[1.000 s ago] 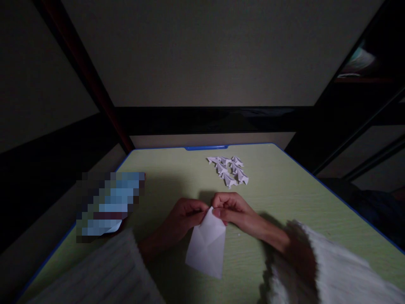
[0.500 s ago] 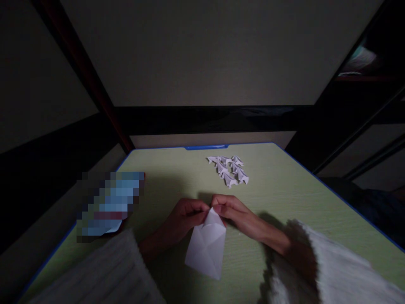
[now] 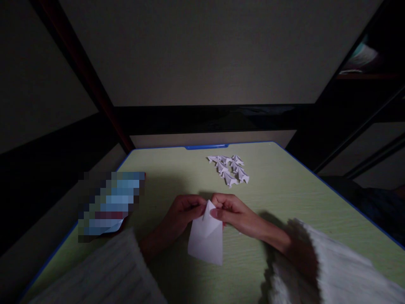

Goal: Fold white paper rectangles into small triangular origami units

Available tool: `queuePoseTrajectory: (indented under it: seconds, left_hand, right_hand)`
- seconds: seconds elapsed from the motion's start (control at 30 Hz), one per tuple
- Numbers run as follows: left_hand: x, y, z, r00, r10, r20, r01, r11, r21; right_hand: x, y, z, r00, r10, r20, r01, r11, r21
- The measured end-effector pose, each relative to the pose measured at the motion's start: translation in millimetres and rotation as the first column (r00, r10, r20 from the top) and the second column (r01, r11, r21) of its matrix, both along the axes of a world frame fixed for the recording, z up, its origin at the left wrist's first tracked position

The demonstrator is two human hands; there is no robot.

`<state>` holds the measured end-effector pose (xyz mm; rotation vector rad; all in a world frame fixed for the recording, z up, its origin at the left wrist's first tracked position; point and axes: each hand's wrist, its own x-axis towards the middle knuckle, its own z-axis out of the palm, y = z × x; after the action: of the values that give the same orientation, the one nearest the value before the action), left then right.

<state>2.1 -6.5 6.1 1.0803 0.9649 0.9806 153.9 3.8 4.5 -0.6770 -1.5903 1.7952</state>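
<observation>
A white sheet of folded paper (image 3: 207, 245) is held between my two hands, its pointed end up and its wide flat end hanging toward me. My left hand (image 3: 186, 211) pinches the left side near the tip, thumb in front. On the other side, my right hand (image 3: 232, 211) grips the paper with its thumb pressed on the front face. Crease lines show around the pointed flap. The fingers behind the paper are partly hidden. Beyond my hands, several small folded white paper figures (image 3: 229, 179) lie grouped on the table.
The pale green table (image 3: 284, 190) has a blue edge and a blue handle-like strip (image 3: 206, 147) at its far side. A pixelated device with a red edge (image 3: 117, 202) lies at the left. Dark panels stand behind the table, and a shelf (image 3: 367, 76) is at the upper right.
The paper's tip has risen slightly and the sheet sits more upright, its lower end higher. My right thumb now lies flat over its front. The paper figures have not moved.
</observation>
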Motion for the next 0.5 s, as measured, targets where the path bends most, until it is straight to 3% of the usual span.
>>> queuePoseTrajectory:
  seconds: [0.3,0.5]
  left_hand:
    - [-1.3,1.6,-0.9,0.997,-0.034,-0.076,0.032,0.999,-0.023]
    - [-1.5,2.8,-1.9,0.988,0.042,-0.151,-0.037,0.999,0.039]
  right_hand:
    - [-0.6,3.1,-1.9,0.999,-0.043,-0.009,0.044,0.999,0.007]
    - [-0.8,3.8,-2.5,0.998,-0.062,-0.027,0.061,0.997,-0.042]
